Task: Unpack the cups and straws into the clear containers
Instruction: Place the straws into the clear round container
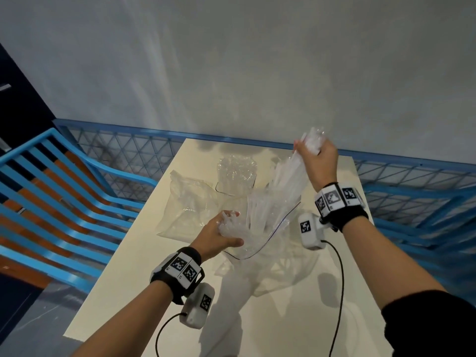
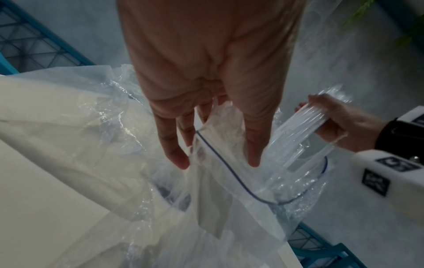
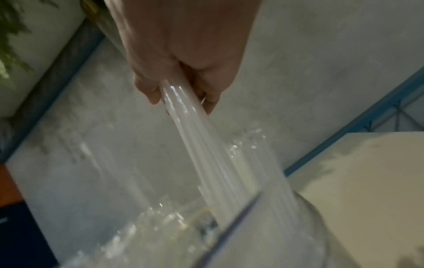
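Head view: right hand (image 1: pixel 320 161) grips straws (image 1: pixel 260 210) at top end above container (image 1: pixel 270 238); left hand (image 1: pixel 216 237) pinches wrap (image 1: pixel 229 228) at its rim. Straws likely light, slippery, bendy, so squeeze the whole bundle.

Your head view is evenly and softly lit and fairly sharp, though the wide lens bows the railing (image 1: pixel 231 137) toward the edges. Soft shadows of your arms lie on the tabletop (image 1: pixel 144 292) by its near edge. Both wrist views are dimmer; glints speckle the plastic bag (image 2: pixel 302 185), and motion blur streaks the straws (image 3: pixel 206 154).
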Tool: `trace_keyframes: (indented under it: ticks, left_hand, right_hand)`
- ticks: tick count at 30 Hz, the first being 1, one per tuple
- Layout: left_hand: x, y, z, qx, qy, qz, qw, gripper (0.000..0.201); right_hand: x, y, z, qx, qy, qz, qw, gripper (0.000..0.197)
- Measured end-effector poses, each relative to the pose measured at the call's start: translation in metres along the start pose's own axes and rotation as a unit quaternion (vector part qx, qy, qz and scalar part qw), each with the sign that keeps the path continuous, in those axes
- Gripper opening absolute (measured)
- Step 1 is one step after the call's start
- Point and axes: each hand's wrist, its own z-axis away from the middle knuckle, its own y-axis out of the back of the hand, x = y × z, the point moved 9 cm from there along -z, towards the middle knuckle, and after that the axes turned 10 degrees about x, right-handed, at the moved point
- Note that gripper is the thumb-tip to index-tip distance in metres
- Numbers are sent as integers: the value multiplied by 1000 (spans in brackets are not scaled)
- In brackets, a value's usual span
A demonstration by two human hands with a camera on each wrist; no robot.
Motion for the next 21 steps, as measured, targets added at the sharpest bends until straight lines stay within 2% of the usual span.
trace_keyframes:
  ticks: [3,6,9,13,16,18,19,21]
  left_hand:
    - [1,0,-1,0,-3,-4,1000,67]
    - [0,0,-2,2,-4,-9,1000,66]
    - [0,-1,-4,2,-6,-15,1000,67]
    - [5,-3,-8,-5,-13,-28,1000,64]
    - [7,-3,-9,-4,-18,-42,999,62]
    - [8,-4,-10,-8,-20,-46,999,63]
    - [8,-5,-10,-10,-20,-46,999,63]
    - [9,-7,-11,-12,-22,-47,999,64]
  right_hand:
    - [10,-5,3,-20,-1,33,999,25]
    - [0,-5,-2,-15,14,15,1000,26]
    - [-14,-7,-4,-16,52,-8,998,41]
    - [-27,-15,-5,-58,100,-32,993,60]
    - [-31,-26,-4,-93,147,42,984,46]
    - [-24,-41,1,-141,171,135,966,32]
    - [-15,-50,8,-183,182,195,946,29]
    - [14,-66,30,-293,187,330,878,34]
